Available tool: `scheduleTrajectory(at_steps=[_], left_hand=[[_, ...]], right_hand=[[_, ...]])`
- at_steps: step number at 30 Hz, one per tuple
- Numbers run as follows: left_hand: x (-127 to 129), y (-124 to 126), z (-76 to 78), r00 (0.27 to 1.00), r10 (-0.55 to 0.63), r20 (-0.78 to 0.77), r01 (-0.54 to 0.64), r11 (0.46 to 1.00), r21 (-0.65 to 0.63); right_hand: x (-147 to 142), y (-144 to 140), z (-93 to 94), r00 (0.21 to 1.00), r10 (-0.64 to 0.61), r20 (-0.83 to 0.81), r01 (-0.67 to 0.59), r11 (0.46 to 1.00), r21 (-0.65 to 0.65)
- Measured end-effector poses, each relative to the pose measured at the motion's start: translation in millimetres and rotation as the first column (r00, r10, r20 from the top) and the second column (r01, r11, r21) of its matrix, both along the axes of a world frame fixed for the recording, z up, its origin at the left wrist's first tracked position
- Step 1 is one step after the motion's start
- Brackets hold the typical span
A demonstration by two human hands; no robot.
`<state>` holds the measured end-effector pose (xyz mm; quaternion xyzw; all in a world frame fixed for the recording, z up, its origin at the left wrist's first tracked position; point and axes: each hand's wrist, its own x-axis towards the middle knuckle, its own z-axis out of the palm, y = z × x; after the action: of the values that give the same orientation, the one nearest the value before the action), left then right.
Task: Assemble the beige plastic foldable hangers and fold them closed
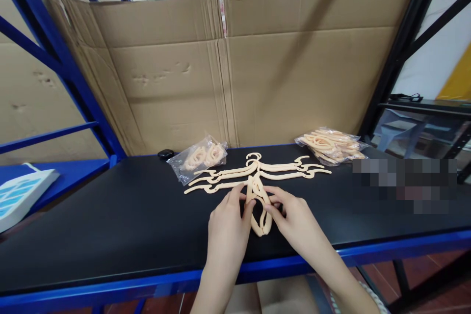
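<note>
Both hands met over a folded peach plastic hanger piece (pixel 259 206) lying on the black tabletop (pixel 110 216). The left hand (pixel 228 228) had its fingers curled, with thumb and forefinger pinched on the piece's left edge; the right hand (pixel 294 221) likewise pinched the right edge between thumb and fingertips, its remaining fingers loosely bent. The piece stood lengthwise between the two hands, its lower loop just beyond the thumbs, toward the person. Just past the fingertips, several spread hangers (pixel 257 170) of the same colour lay stacked flat, touching the top of the held piece. Farther out, to the left of the left hand, sat a clear bag of small parts (pixel 198 157), and beside it a small black object (pixel 165 154). Well beyond the right hand lay a bagged bundle of hangers (pixel 331 144). Cardboard sheets (pixel 257 68) stood upright behind everything.
</note>
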<state>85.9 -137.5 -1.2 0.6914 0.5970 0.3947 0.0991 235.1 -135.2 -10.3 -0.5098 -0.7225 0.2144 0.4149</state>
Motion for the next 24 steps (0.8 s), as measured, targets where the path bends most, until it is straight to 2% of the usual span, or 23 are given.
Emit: scheduleTrajectory(at_steps=[2, 5, 9, 13, 15, 17, 20, 22, 24], left_hand=[[0.4, -2.0, -0.1, 0.991, 0.025, -0.131, -0.029, 0.999, -0.032], [-8.4, -5.6, 0.5, 0.978, 0.036, -0.206, -0.037, 0.999, 0.001], [-41.9, -1.1, 9.4, 0.962, -0.077, -0.264, 0.093, 0.994, 0.049], [-71.5, 23.7, 29.2, 0.876, -0.178, -0.449, 0.212, 0.977, 0.027], [-76.4, 41.1, 35.3, 0.788, -0.272, -0.553, 0.295, 0.954, -0.048], [-76.4, 56.9, 35.4, 0.735, -0.292, -0.612, 0.299, 0.95, -0.095], [-73.4, 70.2, 28.3, 0.703, -0.283, -0.653, 0.286, 0.952, -0.104], [-71.8, 70.6, 23.8, 0.692, -0.235, -0.683, 0.257, 0.964, -0.071], [-71.5, 65.8, 22.1, 0.649, -0.177, -0.739, 0.21, 0.976, -0.049]], right_hand=[[0.8, -1.7, -0.3, 0.994, -0.037, 0.107, 0.032, 0.998, 0.054], [10.9, -5.7, 2.6, 0.968, -0.119, 0.221, 0.075, 0.978, 0.195], [50.7, 5.7, 15.8, 0.93, -0.15, 0.336, 0.038, 0.947, 0.318], [92.9, 46.3, 35.7, 0.818, -0.068, 0.57, -0.114, 0.954, 0.277], [102.7, 68.6, 41.0, 0.763, -0.005, 0.646, -0.184, 0.957, 0.225], [104.9, 85.6, 40.3, 0.734, 0.067, 0.676, -0.233, 0.959, 0.159], [102.4, 97.3, 31.7, 0.743, 0.141, 0.654, -0.262, 0.961, 0.091], [101.6, 97.4, 26.1, 0.766, 0.121, 0.631, -0.249, 0.961, 0.118], [102.9, 93.6, 23.2, 0.78, 0.073, 0.622, -0.227, 0.958, 0.173]])
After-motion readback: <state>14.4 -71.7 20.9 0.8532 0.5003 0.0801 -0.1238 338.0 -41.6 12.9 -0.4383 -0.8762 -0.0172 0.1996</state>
